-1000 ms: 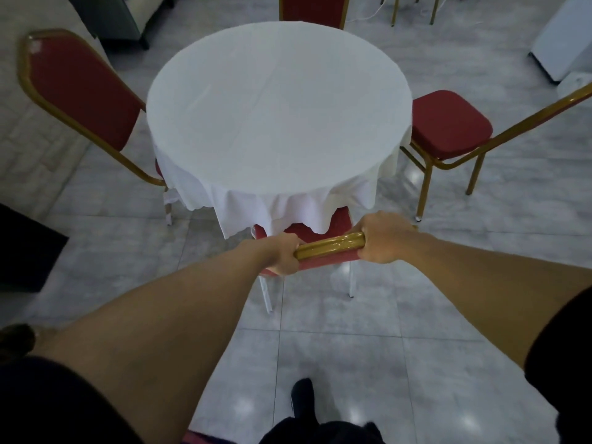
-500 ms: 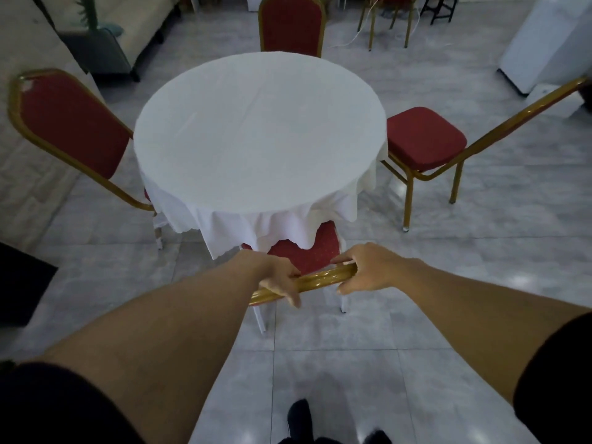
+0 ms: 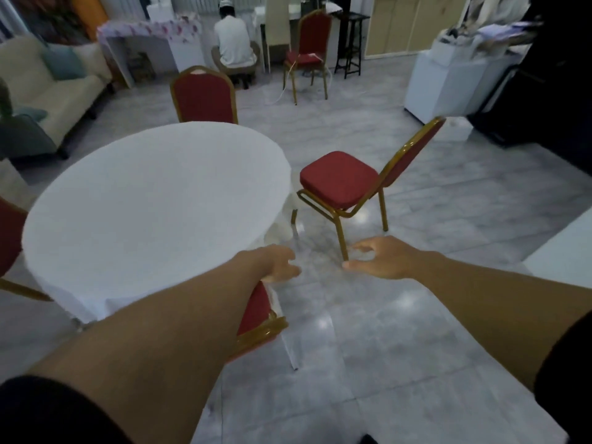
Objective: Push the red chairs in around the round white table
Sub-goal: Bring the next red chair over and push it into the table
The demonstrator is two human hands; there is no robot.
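Observation:
The round white table (image 3: 153,200) fills the left middle of the head view. A red chair with a gold frame (image 3: 261,318) stands tucked under its near edge, partly hidden by my left forearm. Another red chair (image 3: 339,179) stands pulled out to the table's right, its seat facing the table. A third red chair (image 3: 205,97) sits at the far side, and a fourth (image 3: 8,232) shows at the left edge. My left hand (image 3: 277,262) and my right hand (image 3: 382,257) hover open above the floor, holding nothing.
A person in white (image 3: 232,43) sits with their back to me at the far wall. A spare red chair (image 3: 309,49) and a black stool (image 3: 350,43) stand behind. A cream sofa (image 3: 57,91) is at the left, a white cabinet (image 3: 448,81) at the right.
Both hands have let go of the near chair's gold back rail and opened. The view has swung up and to the right, toward the pulled-out chair.

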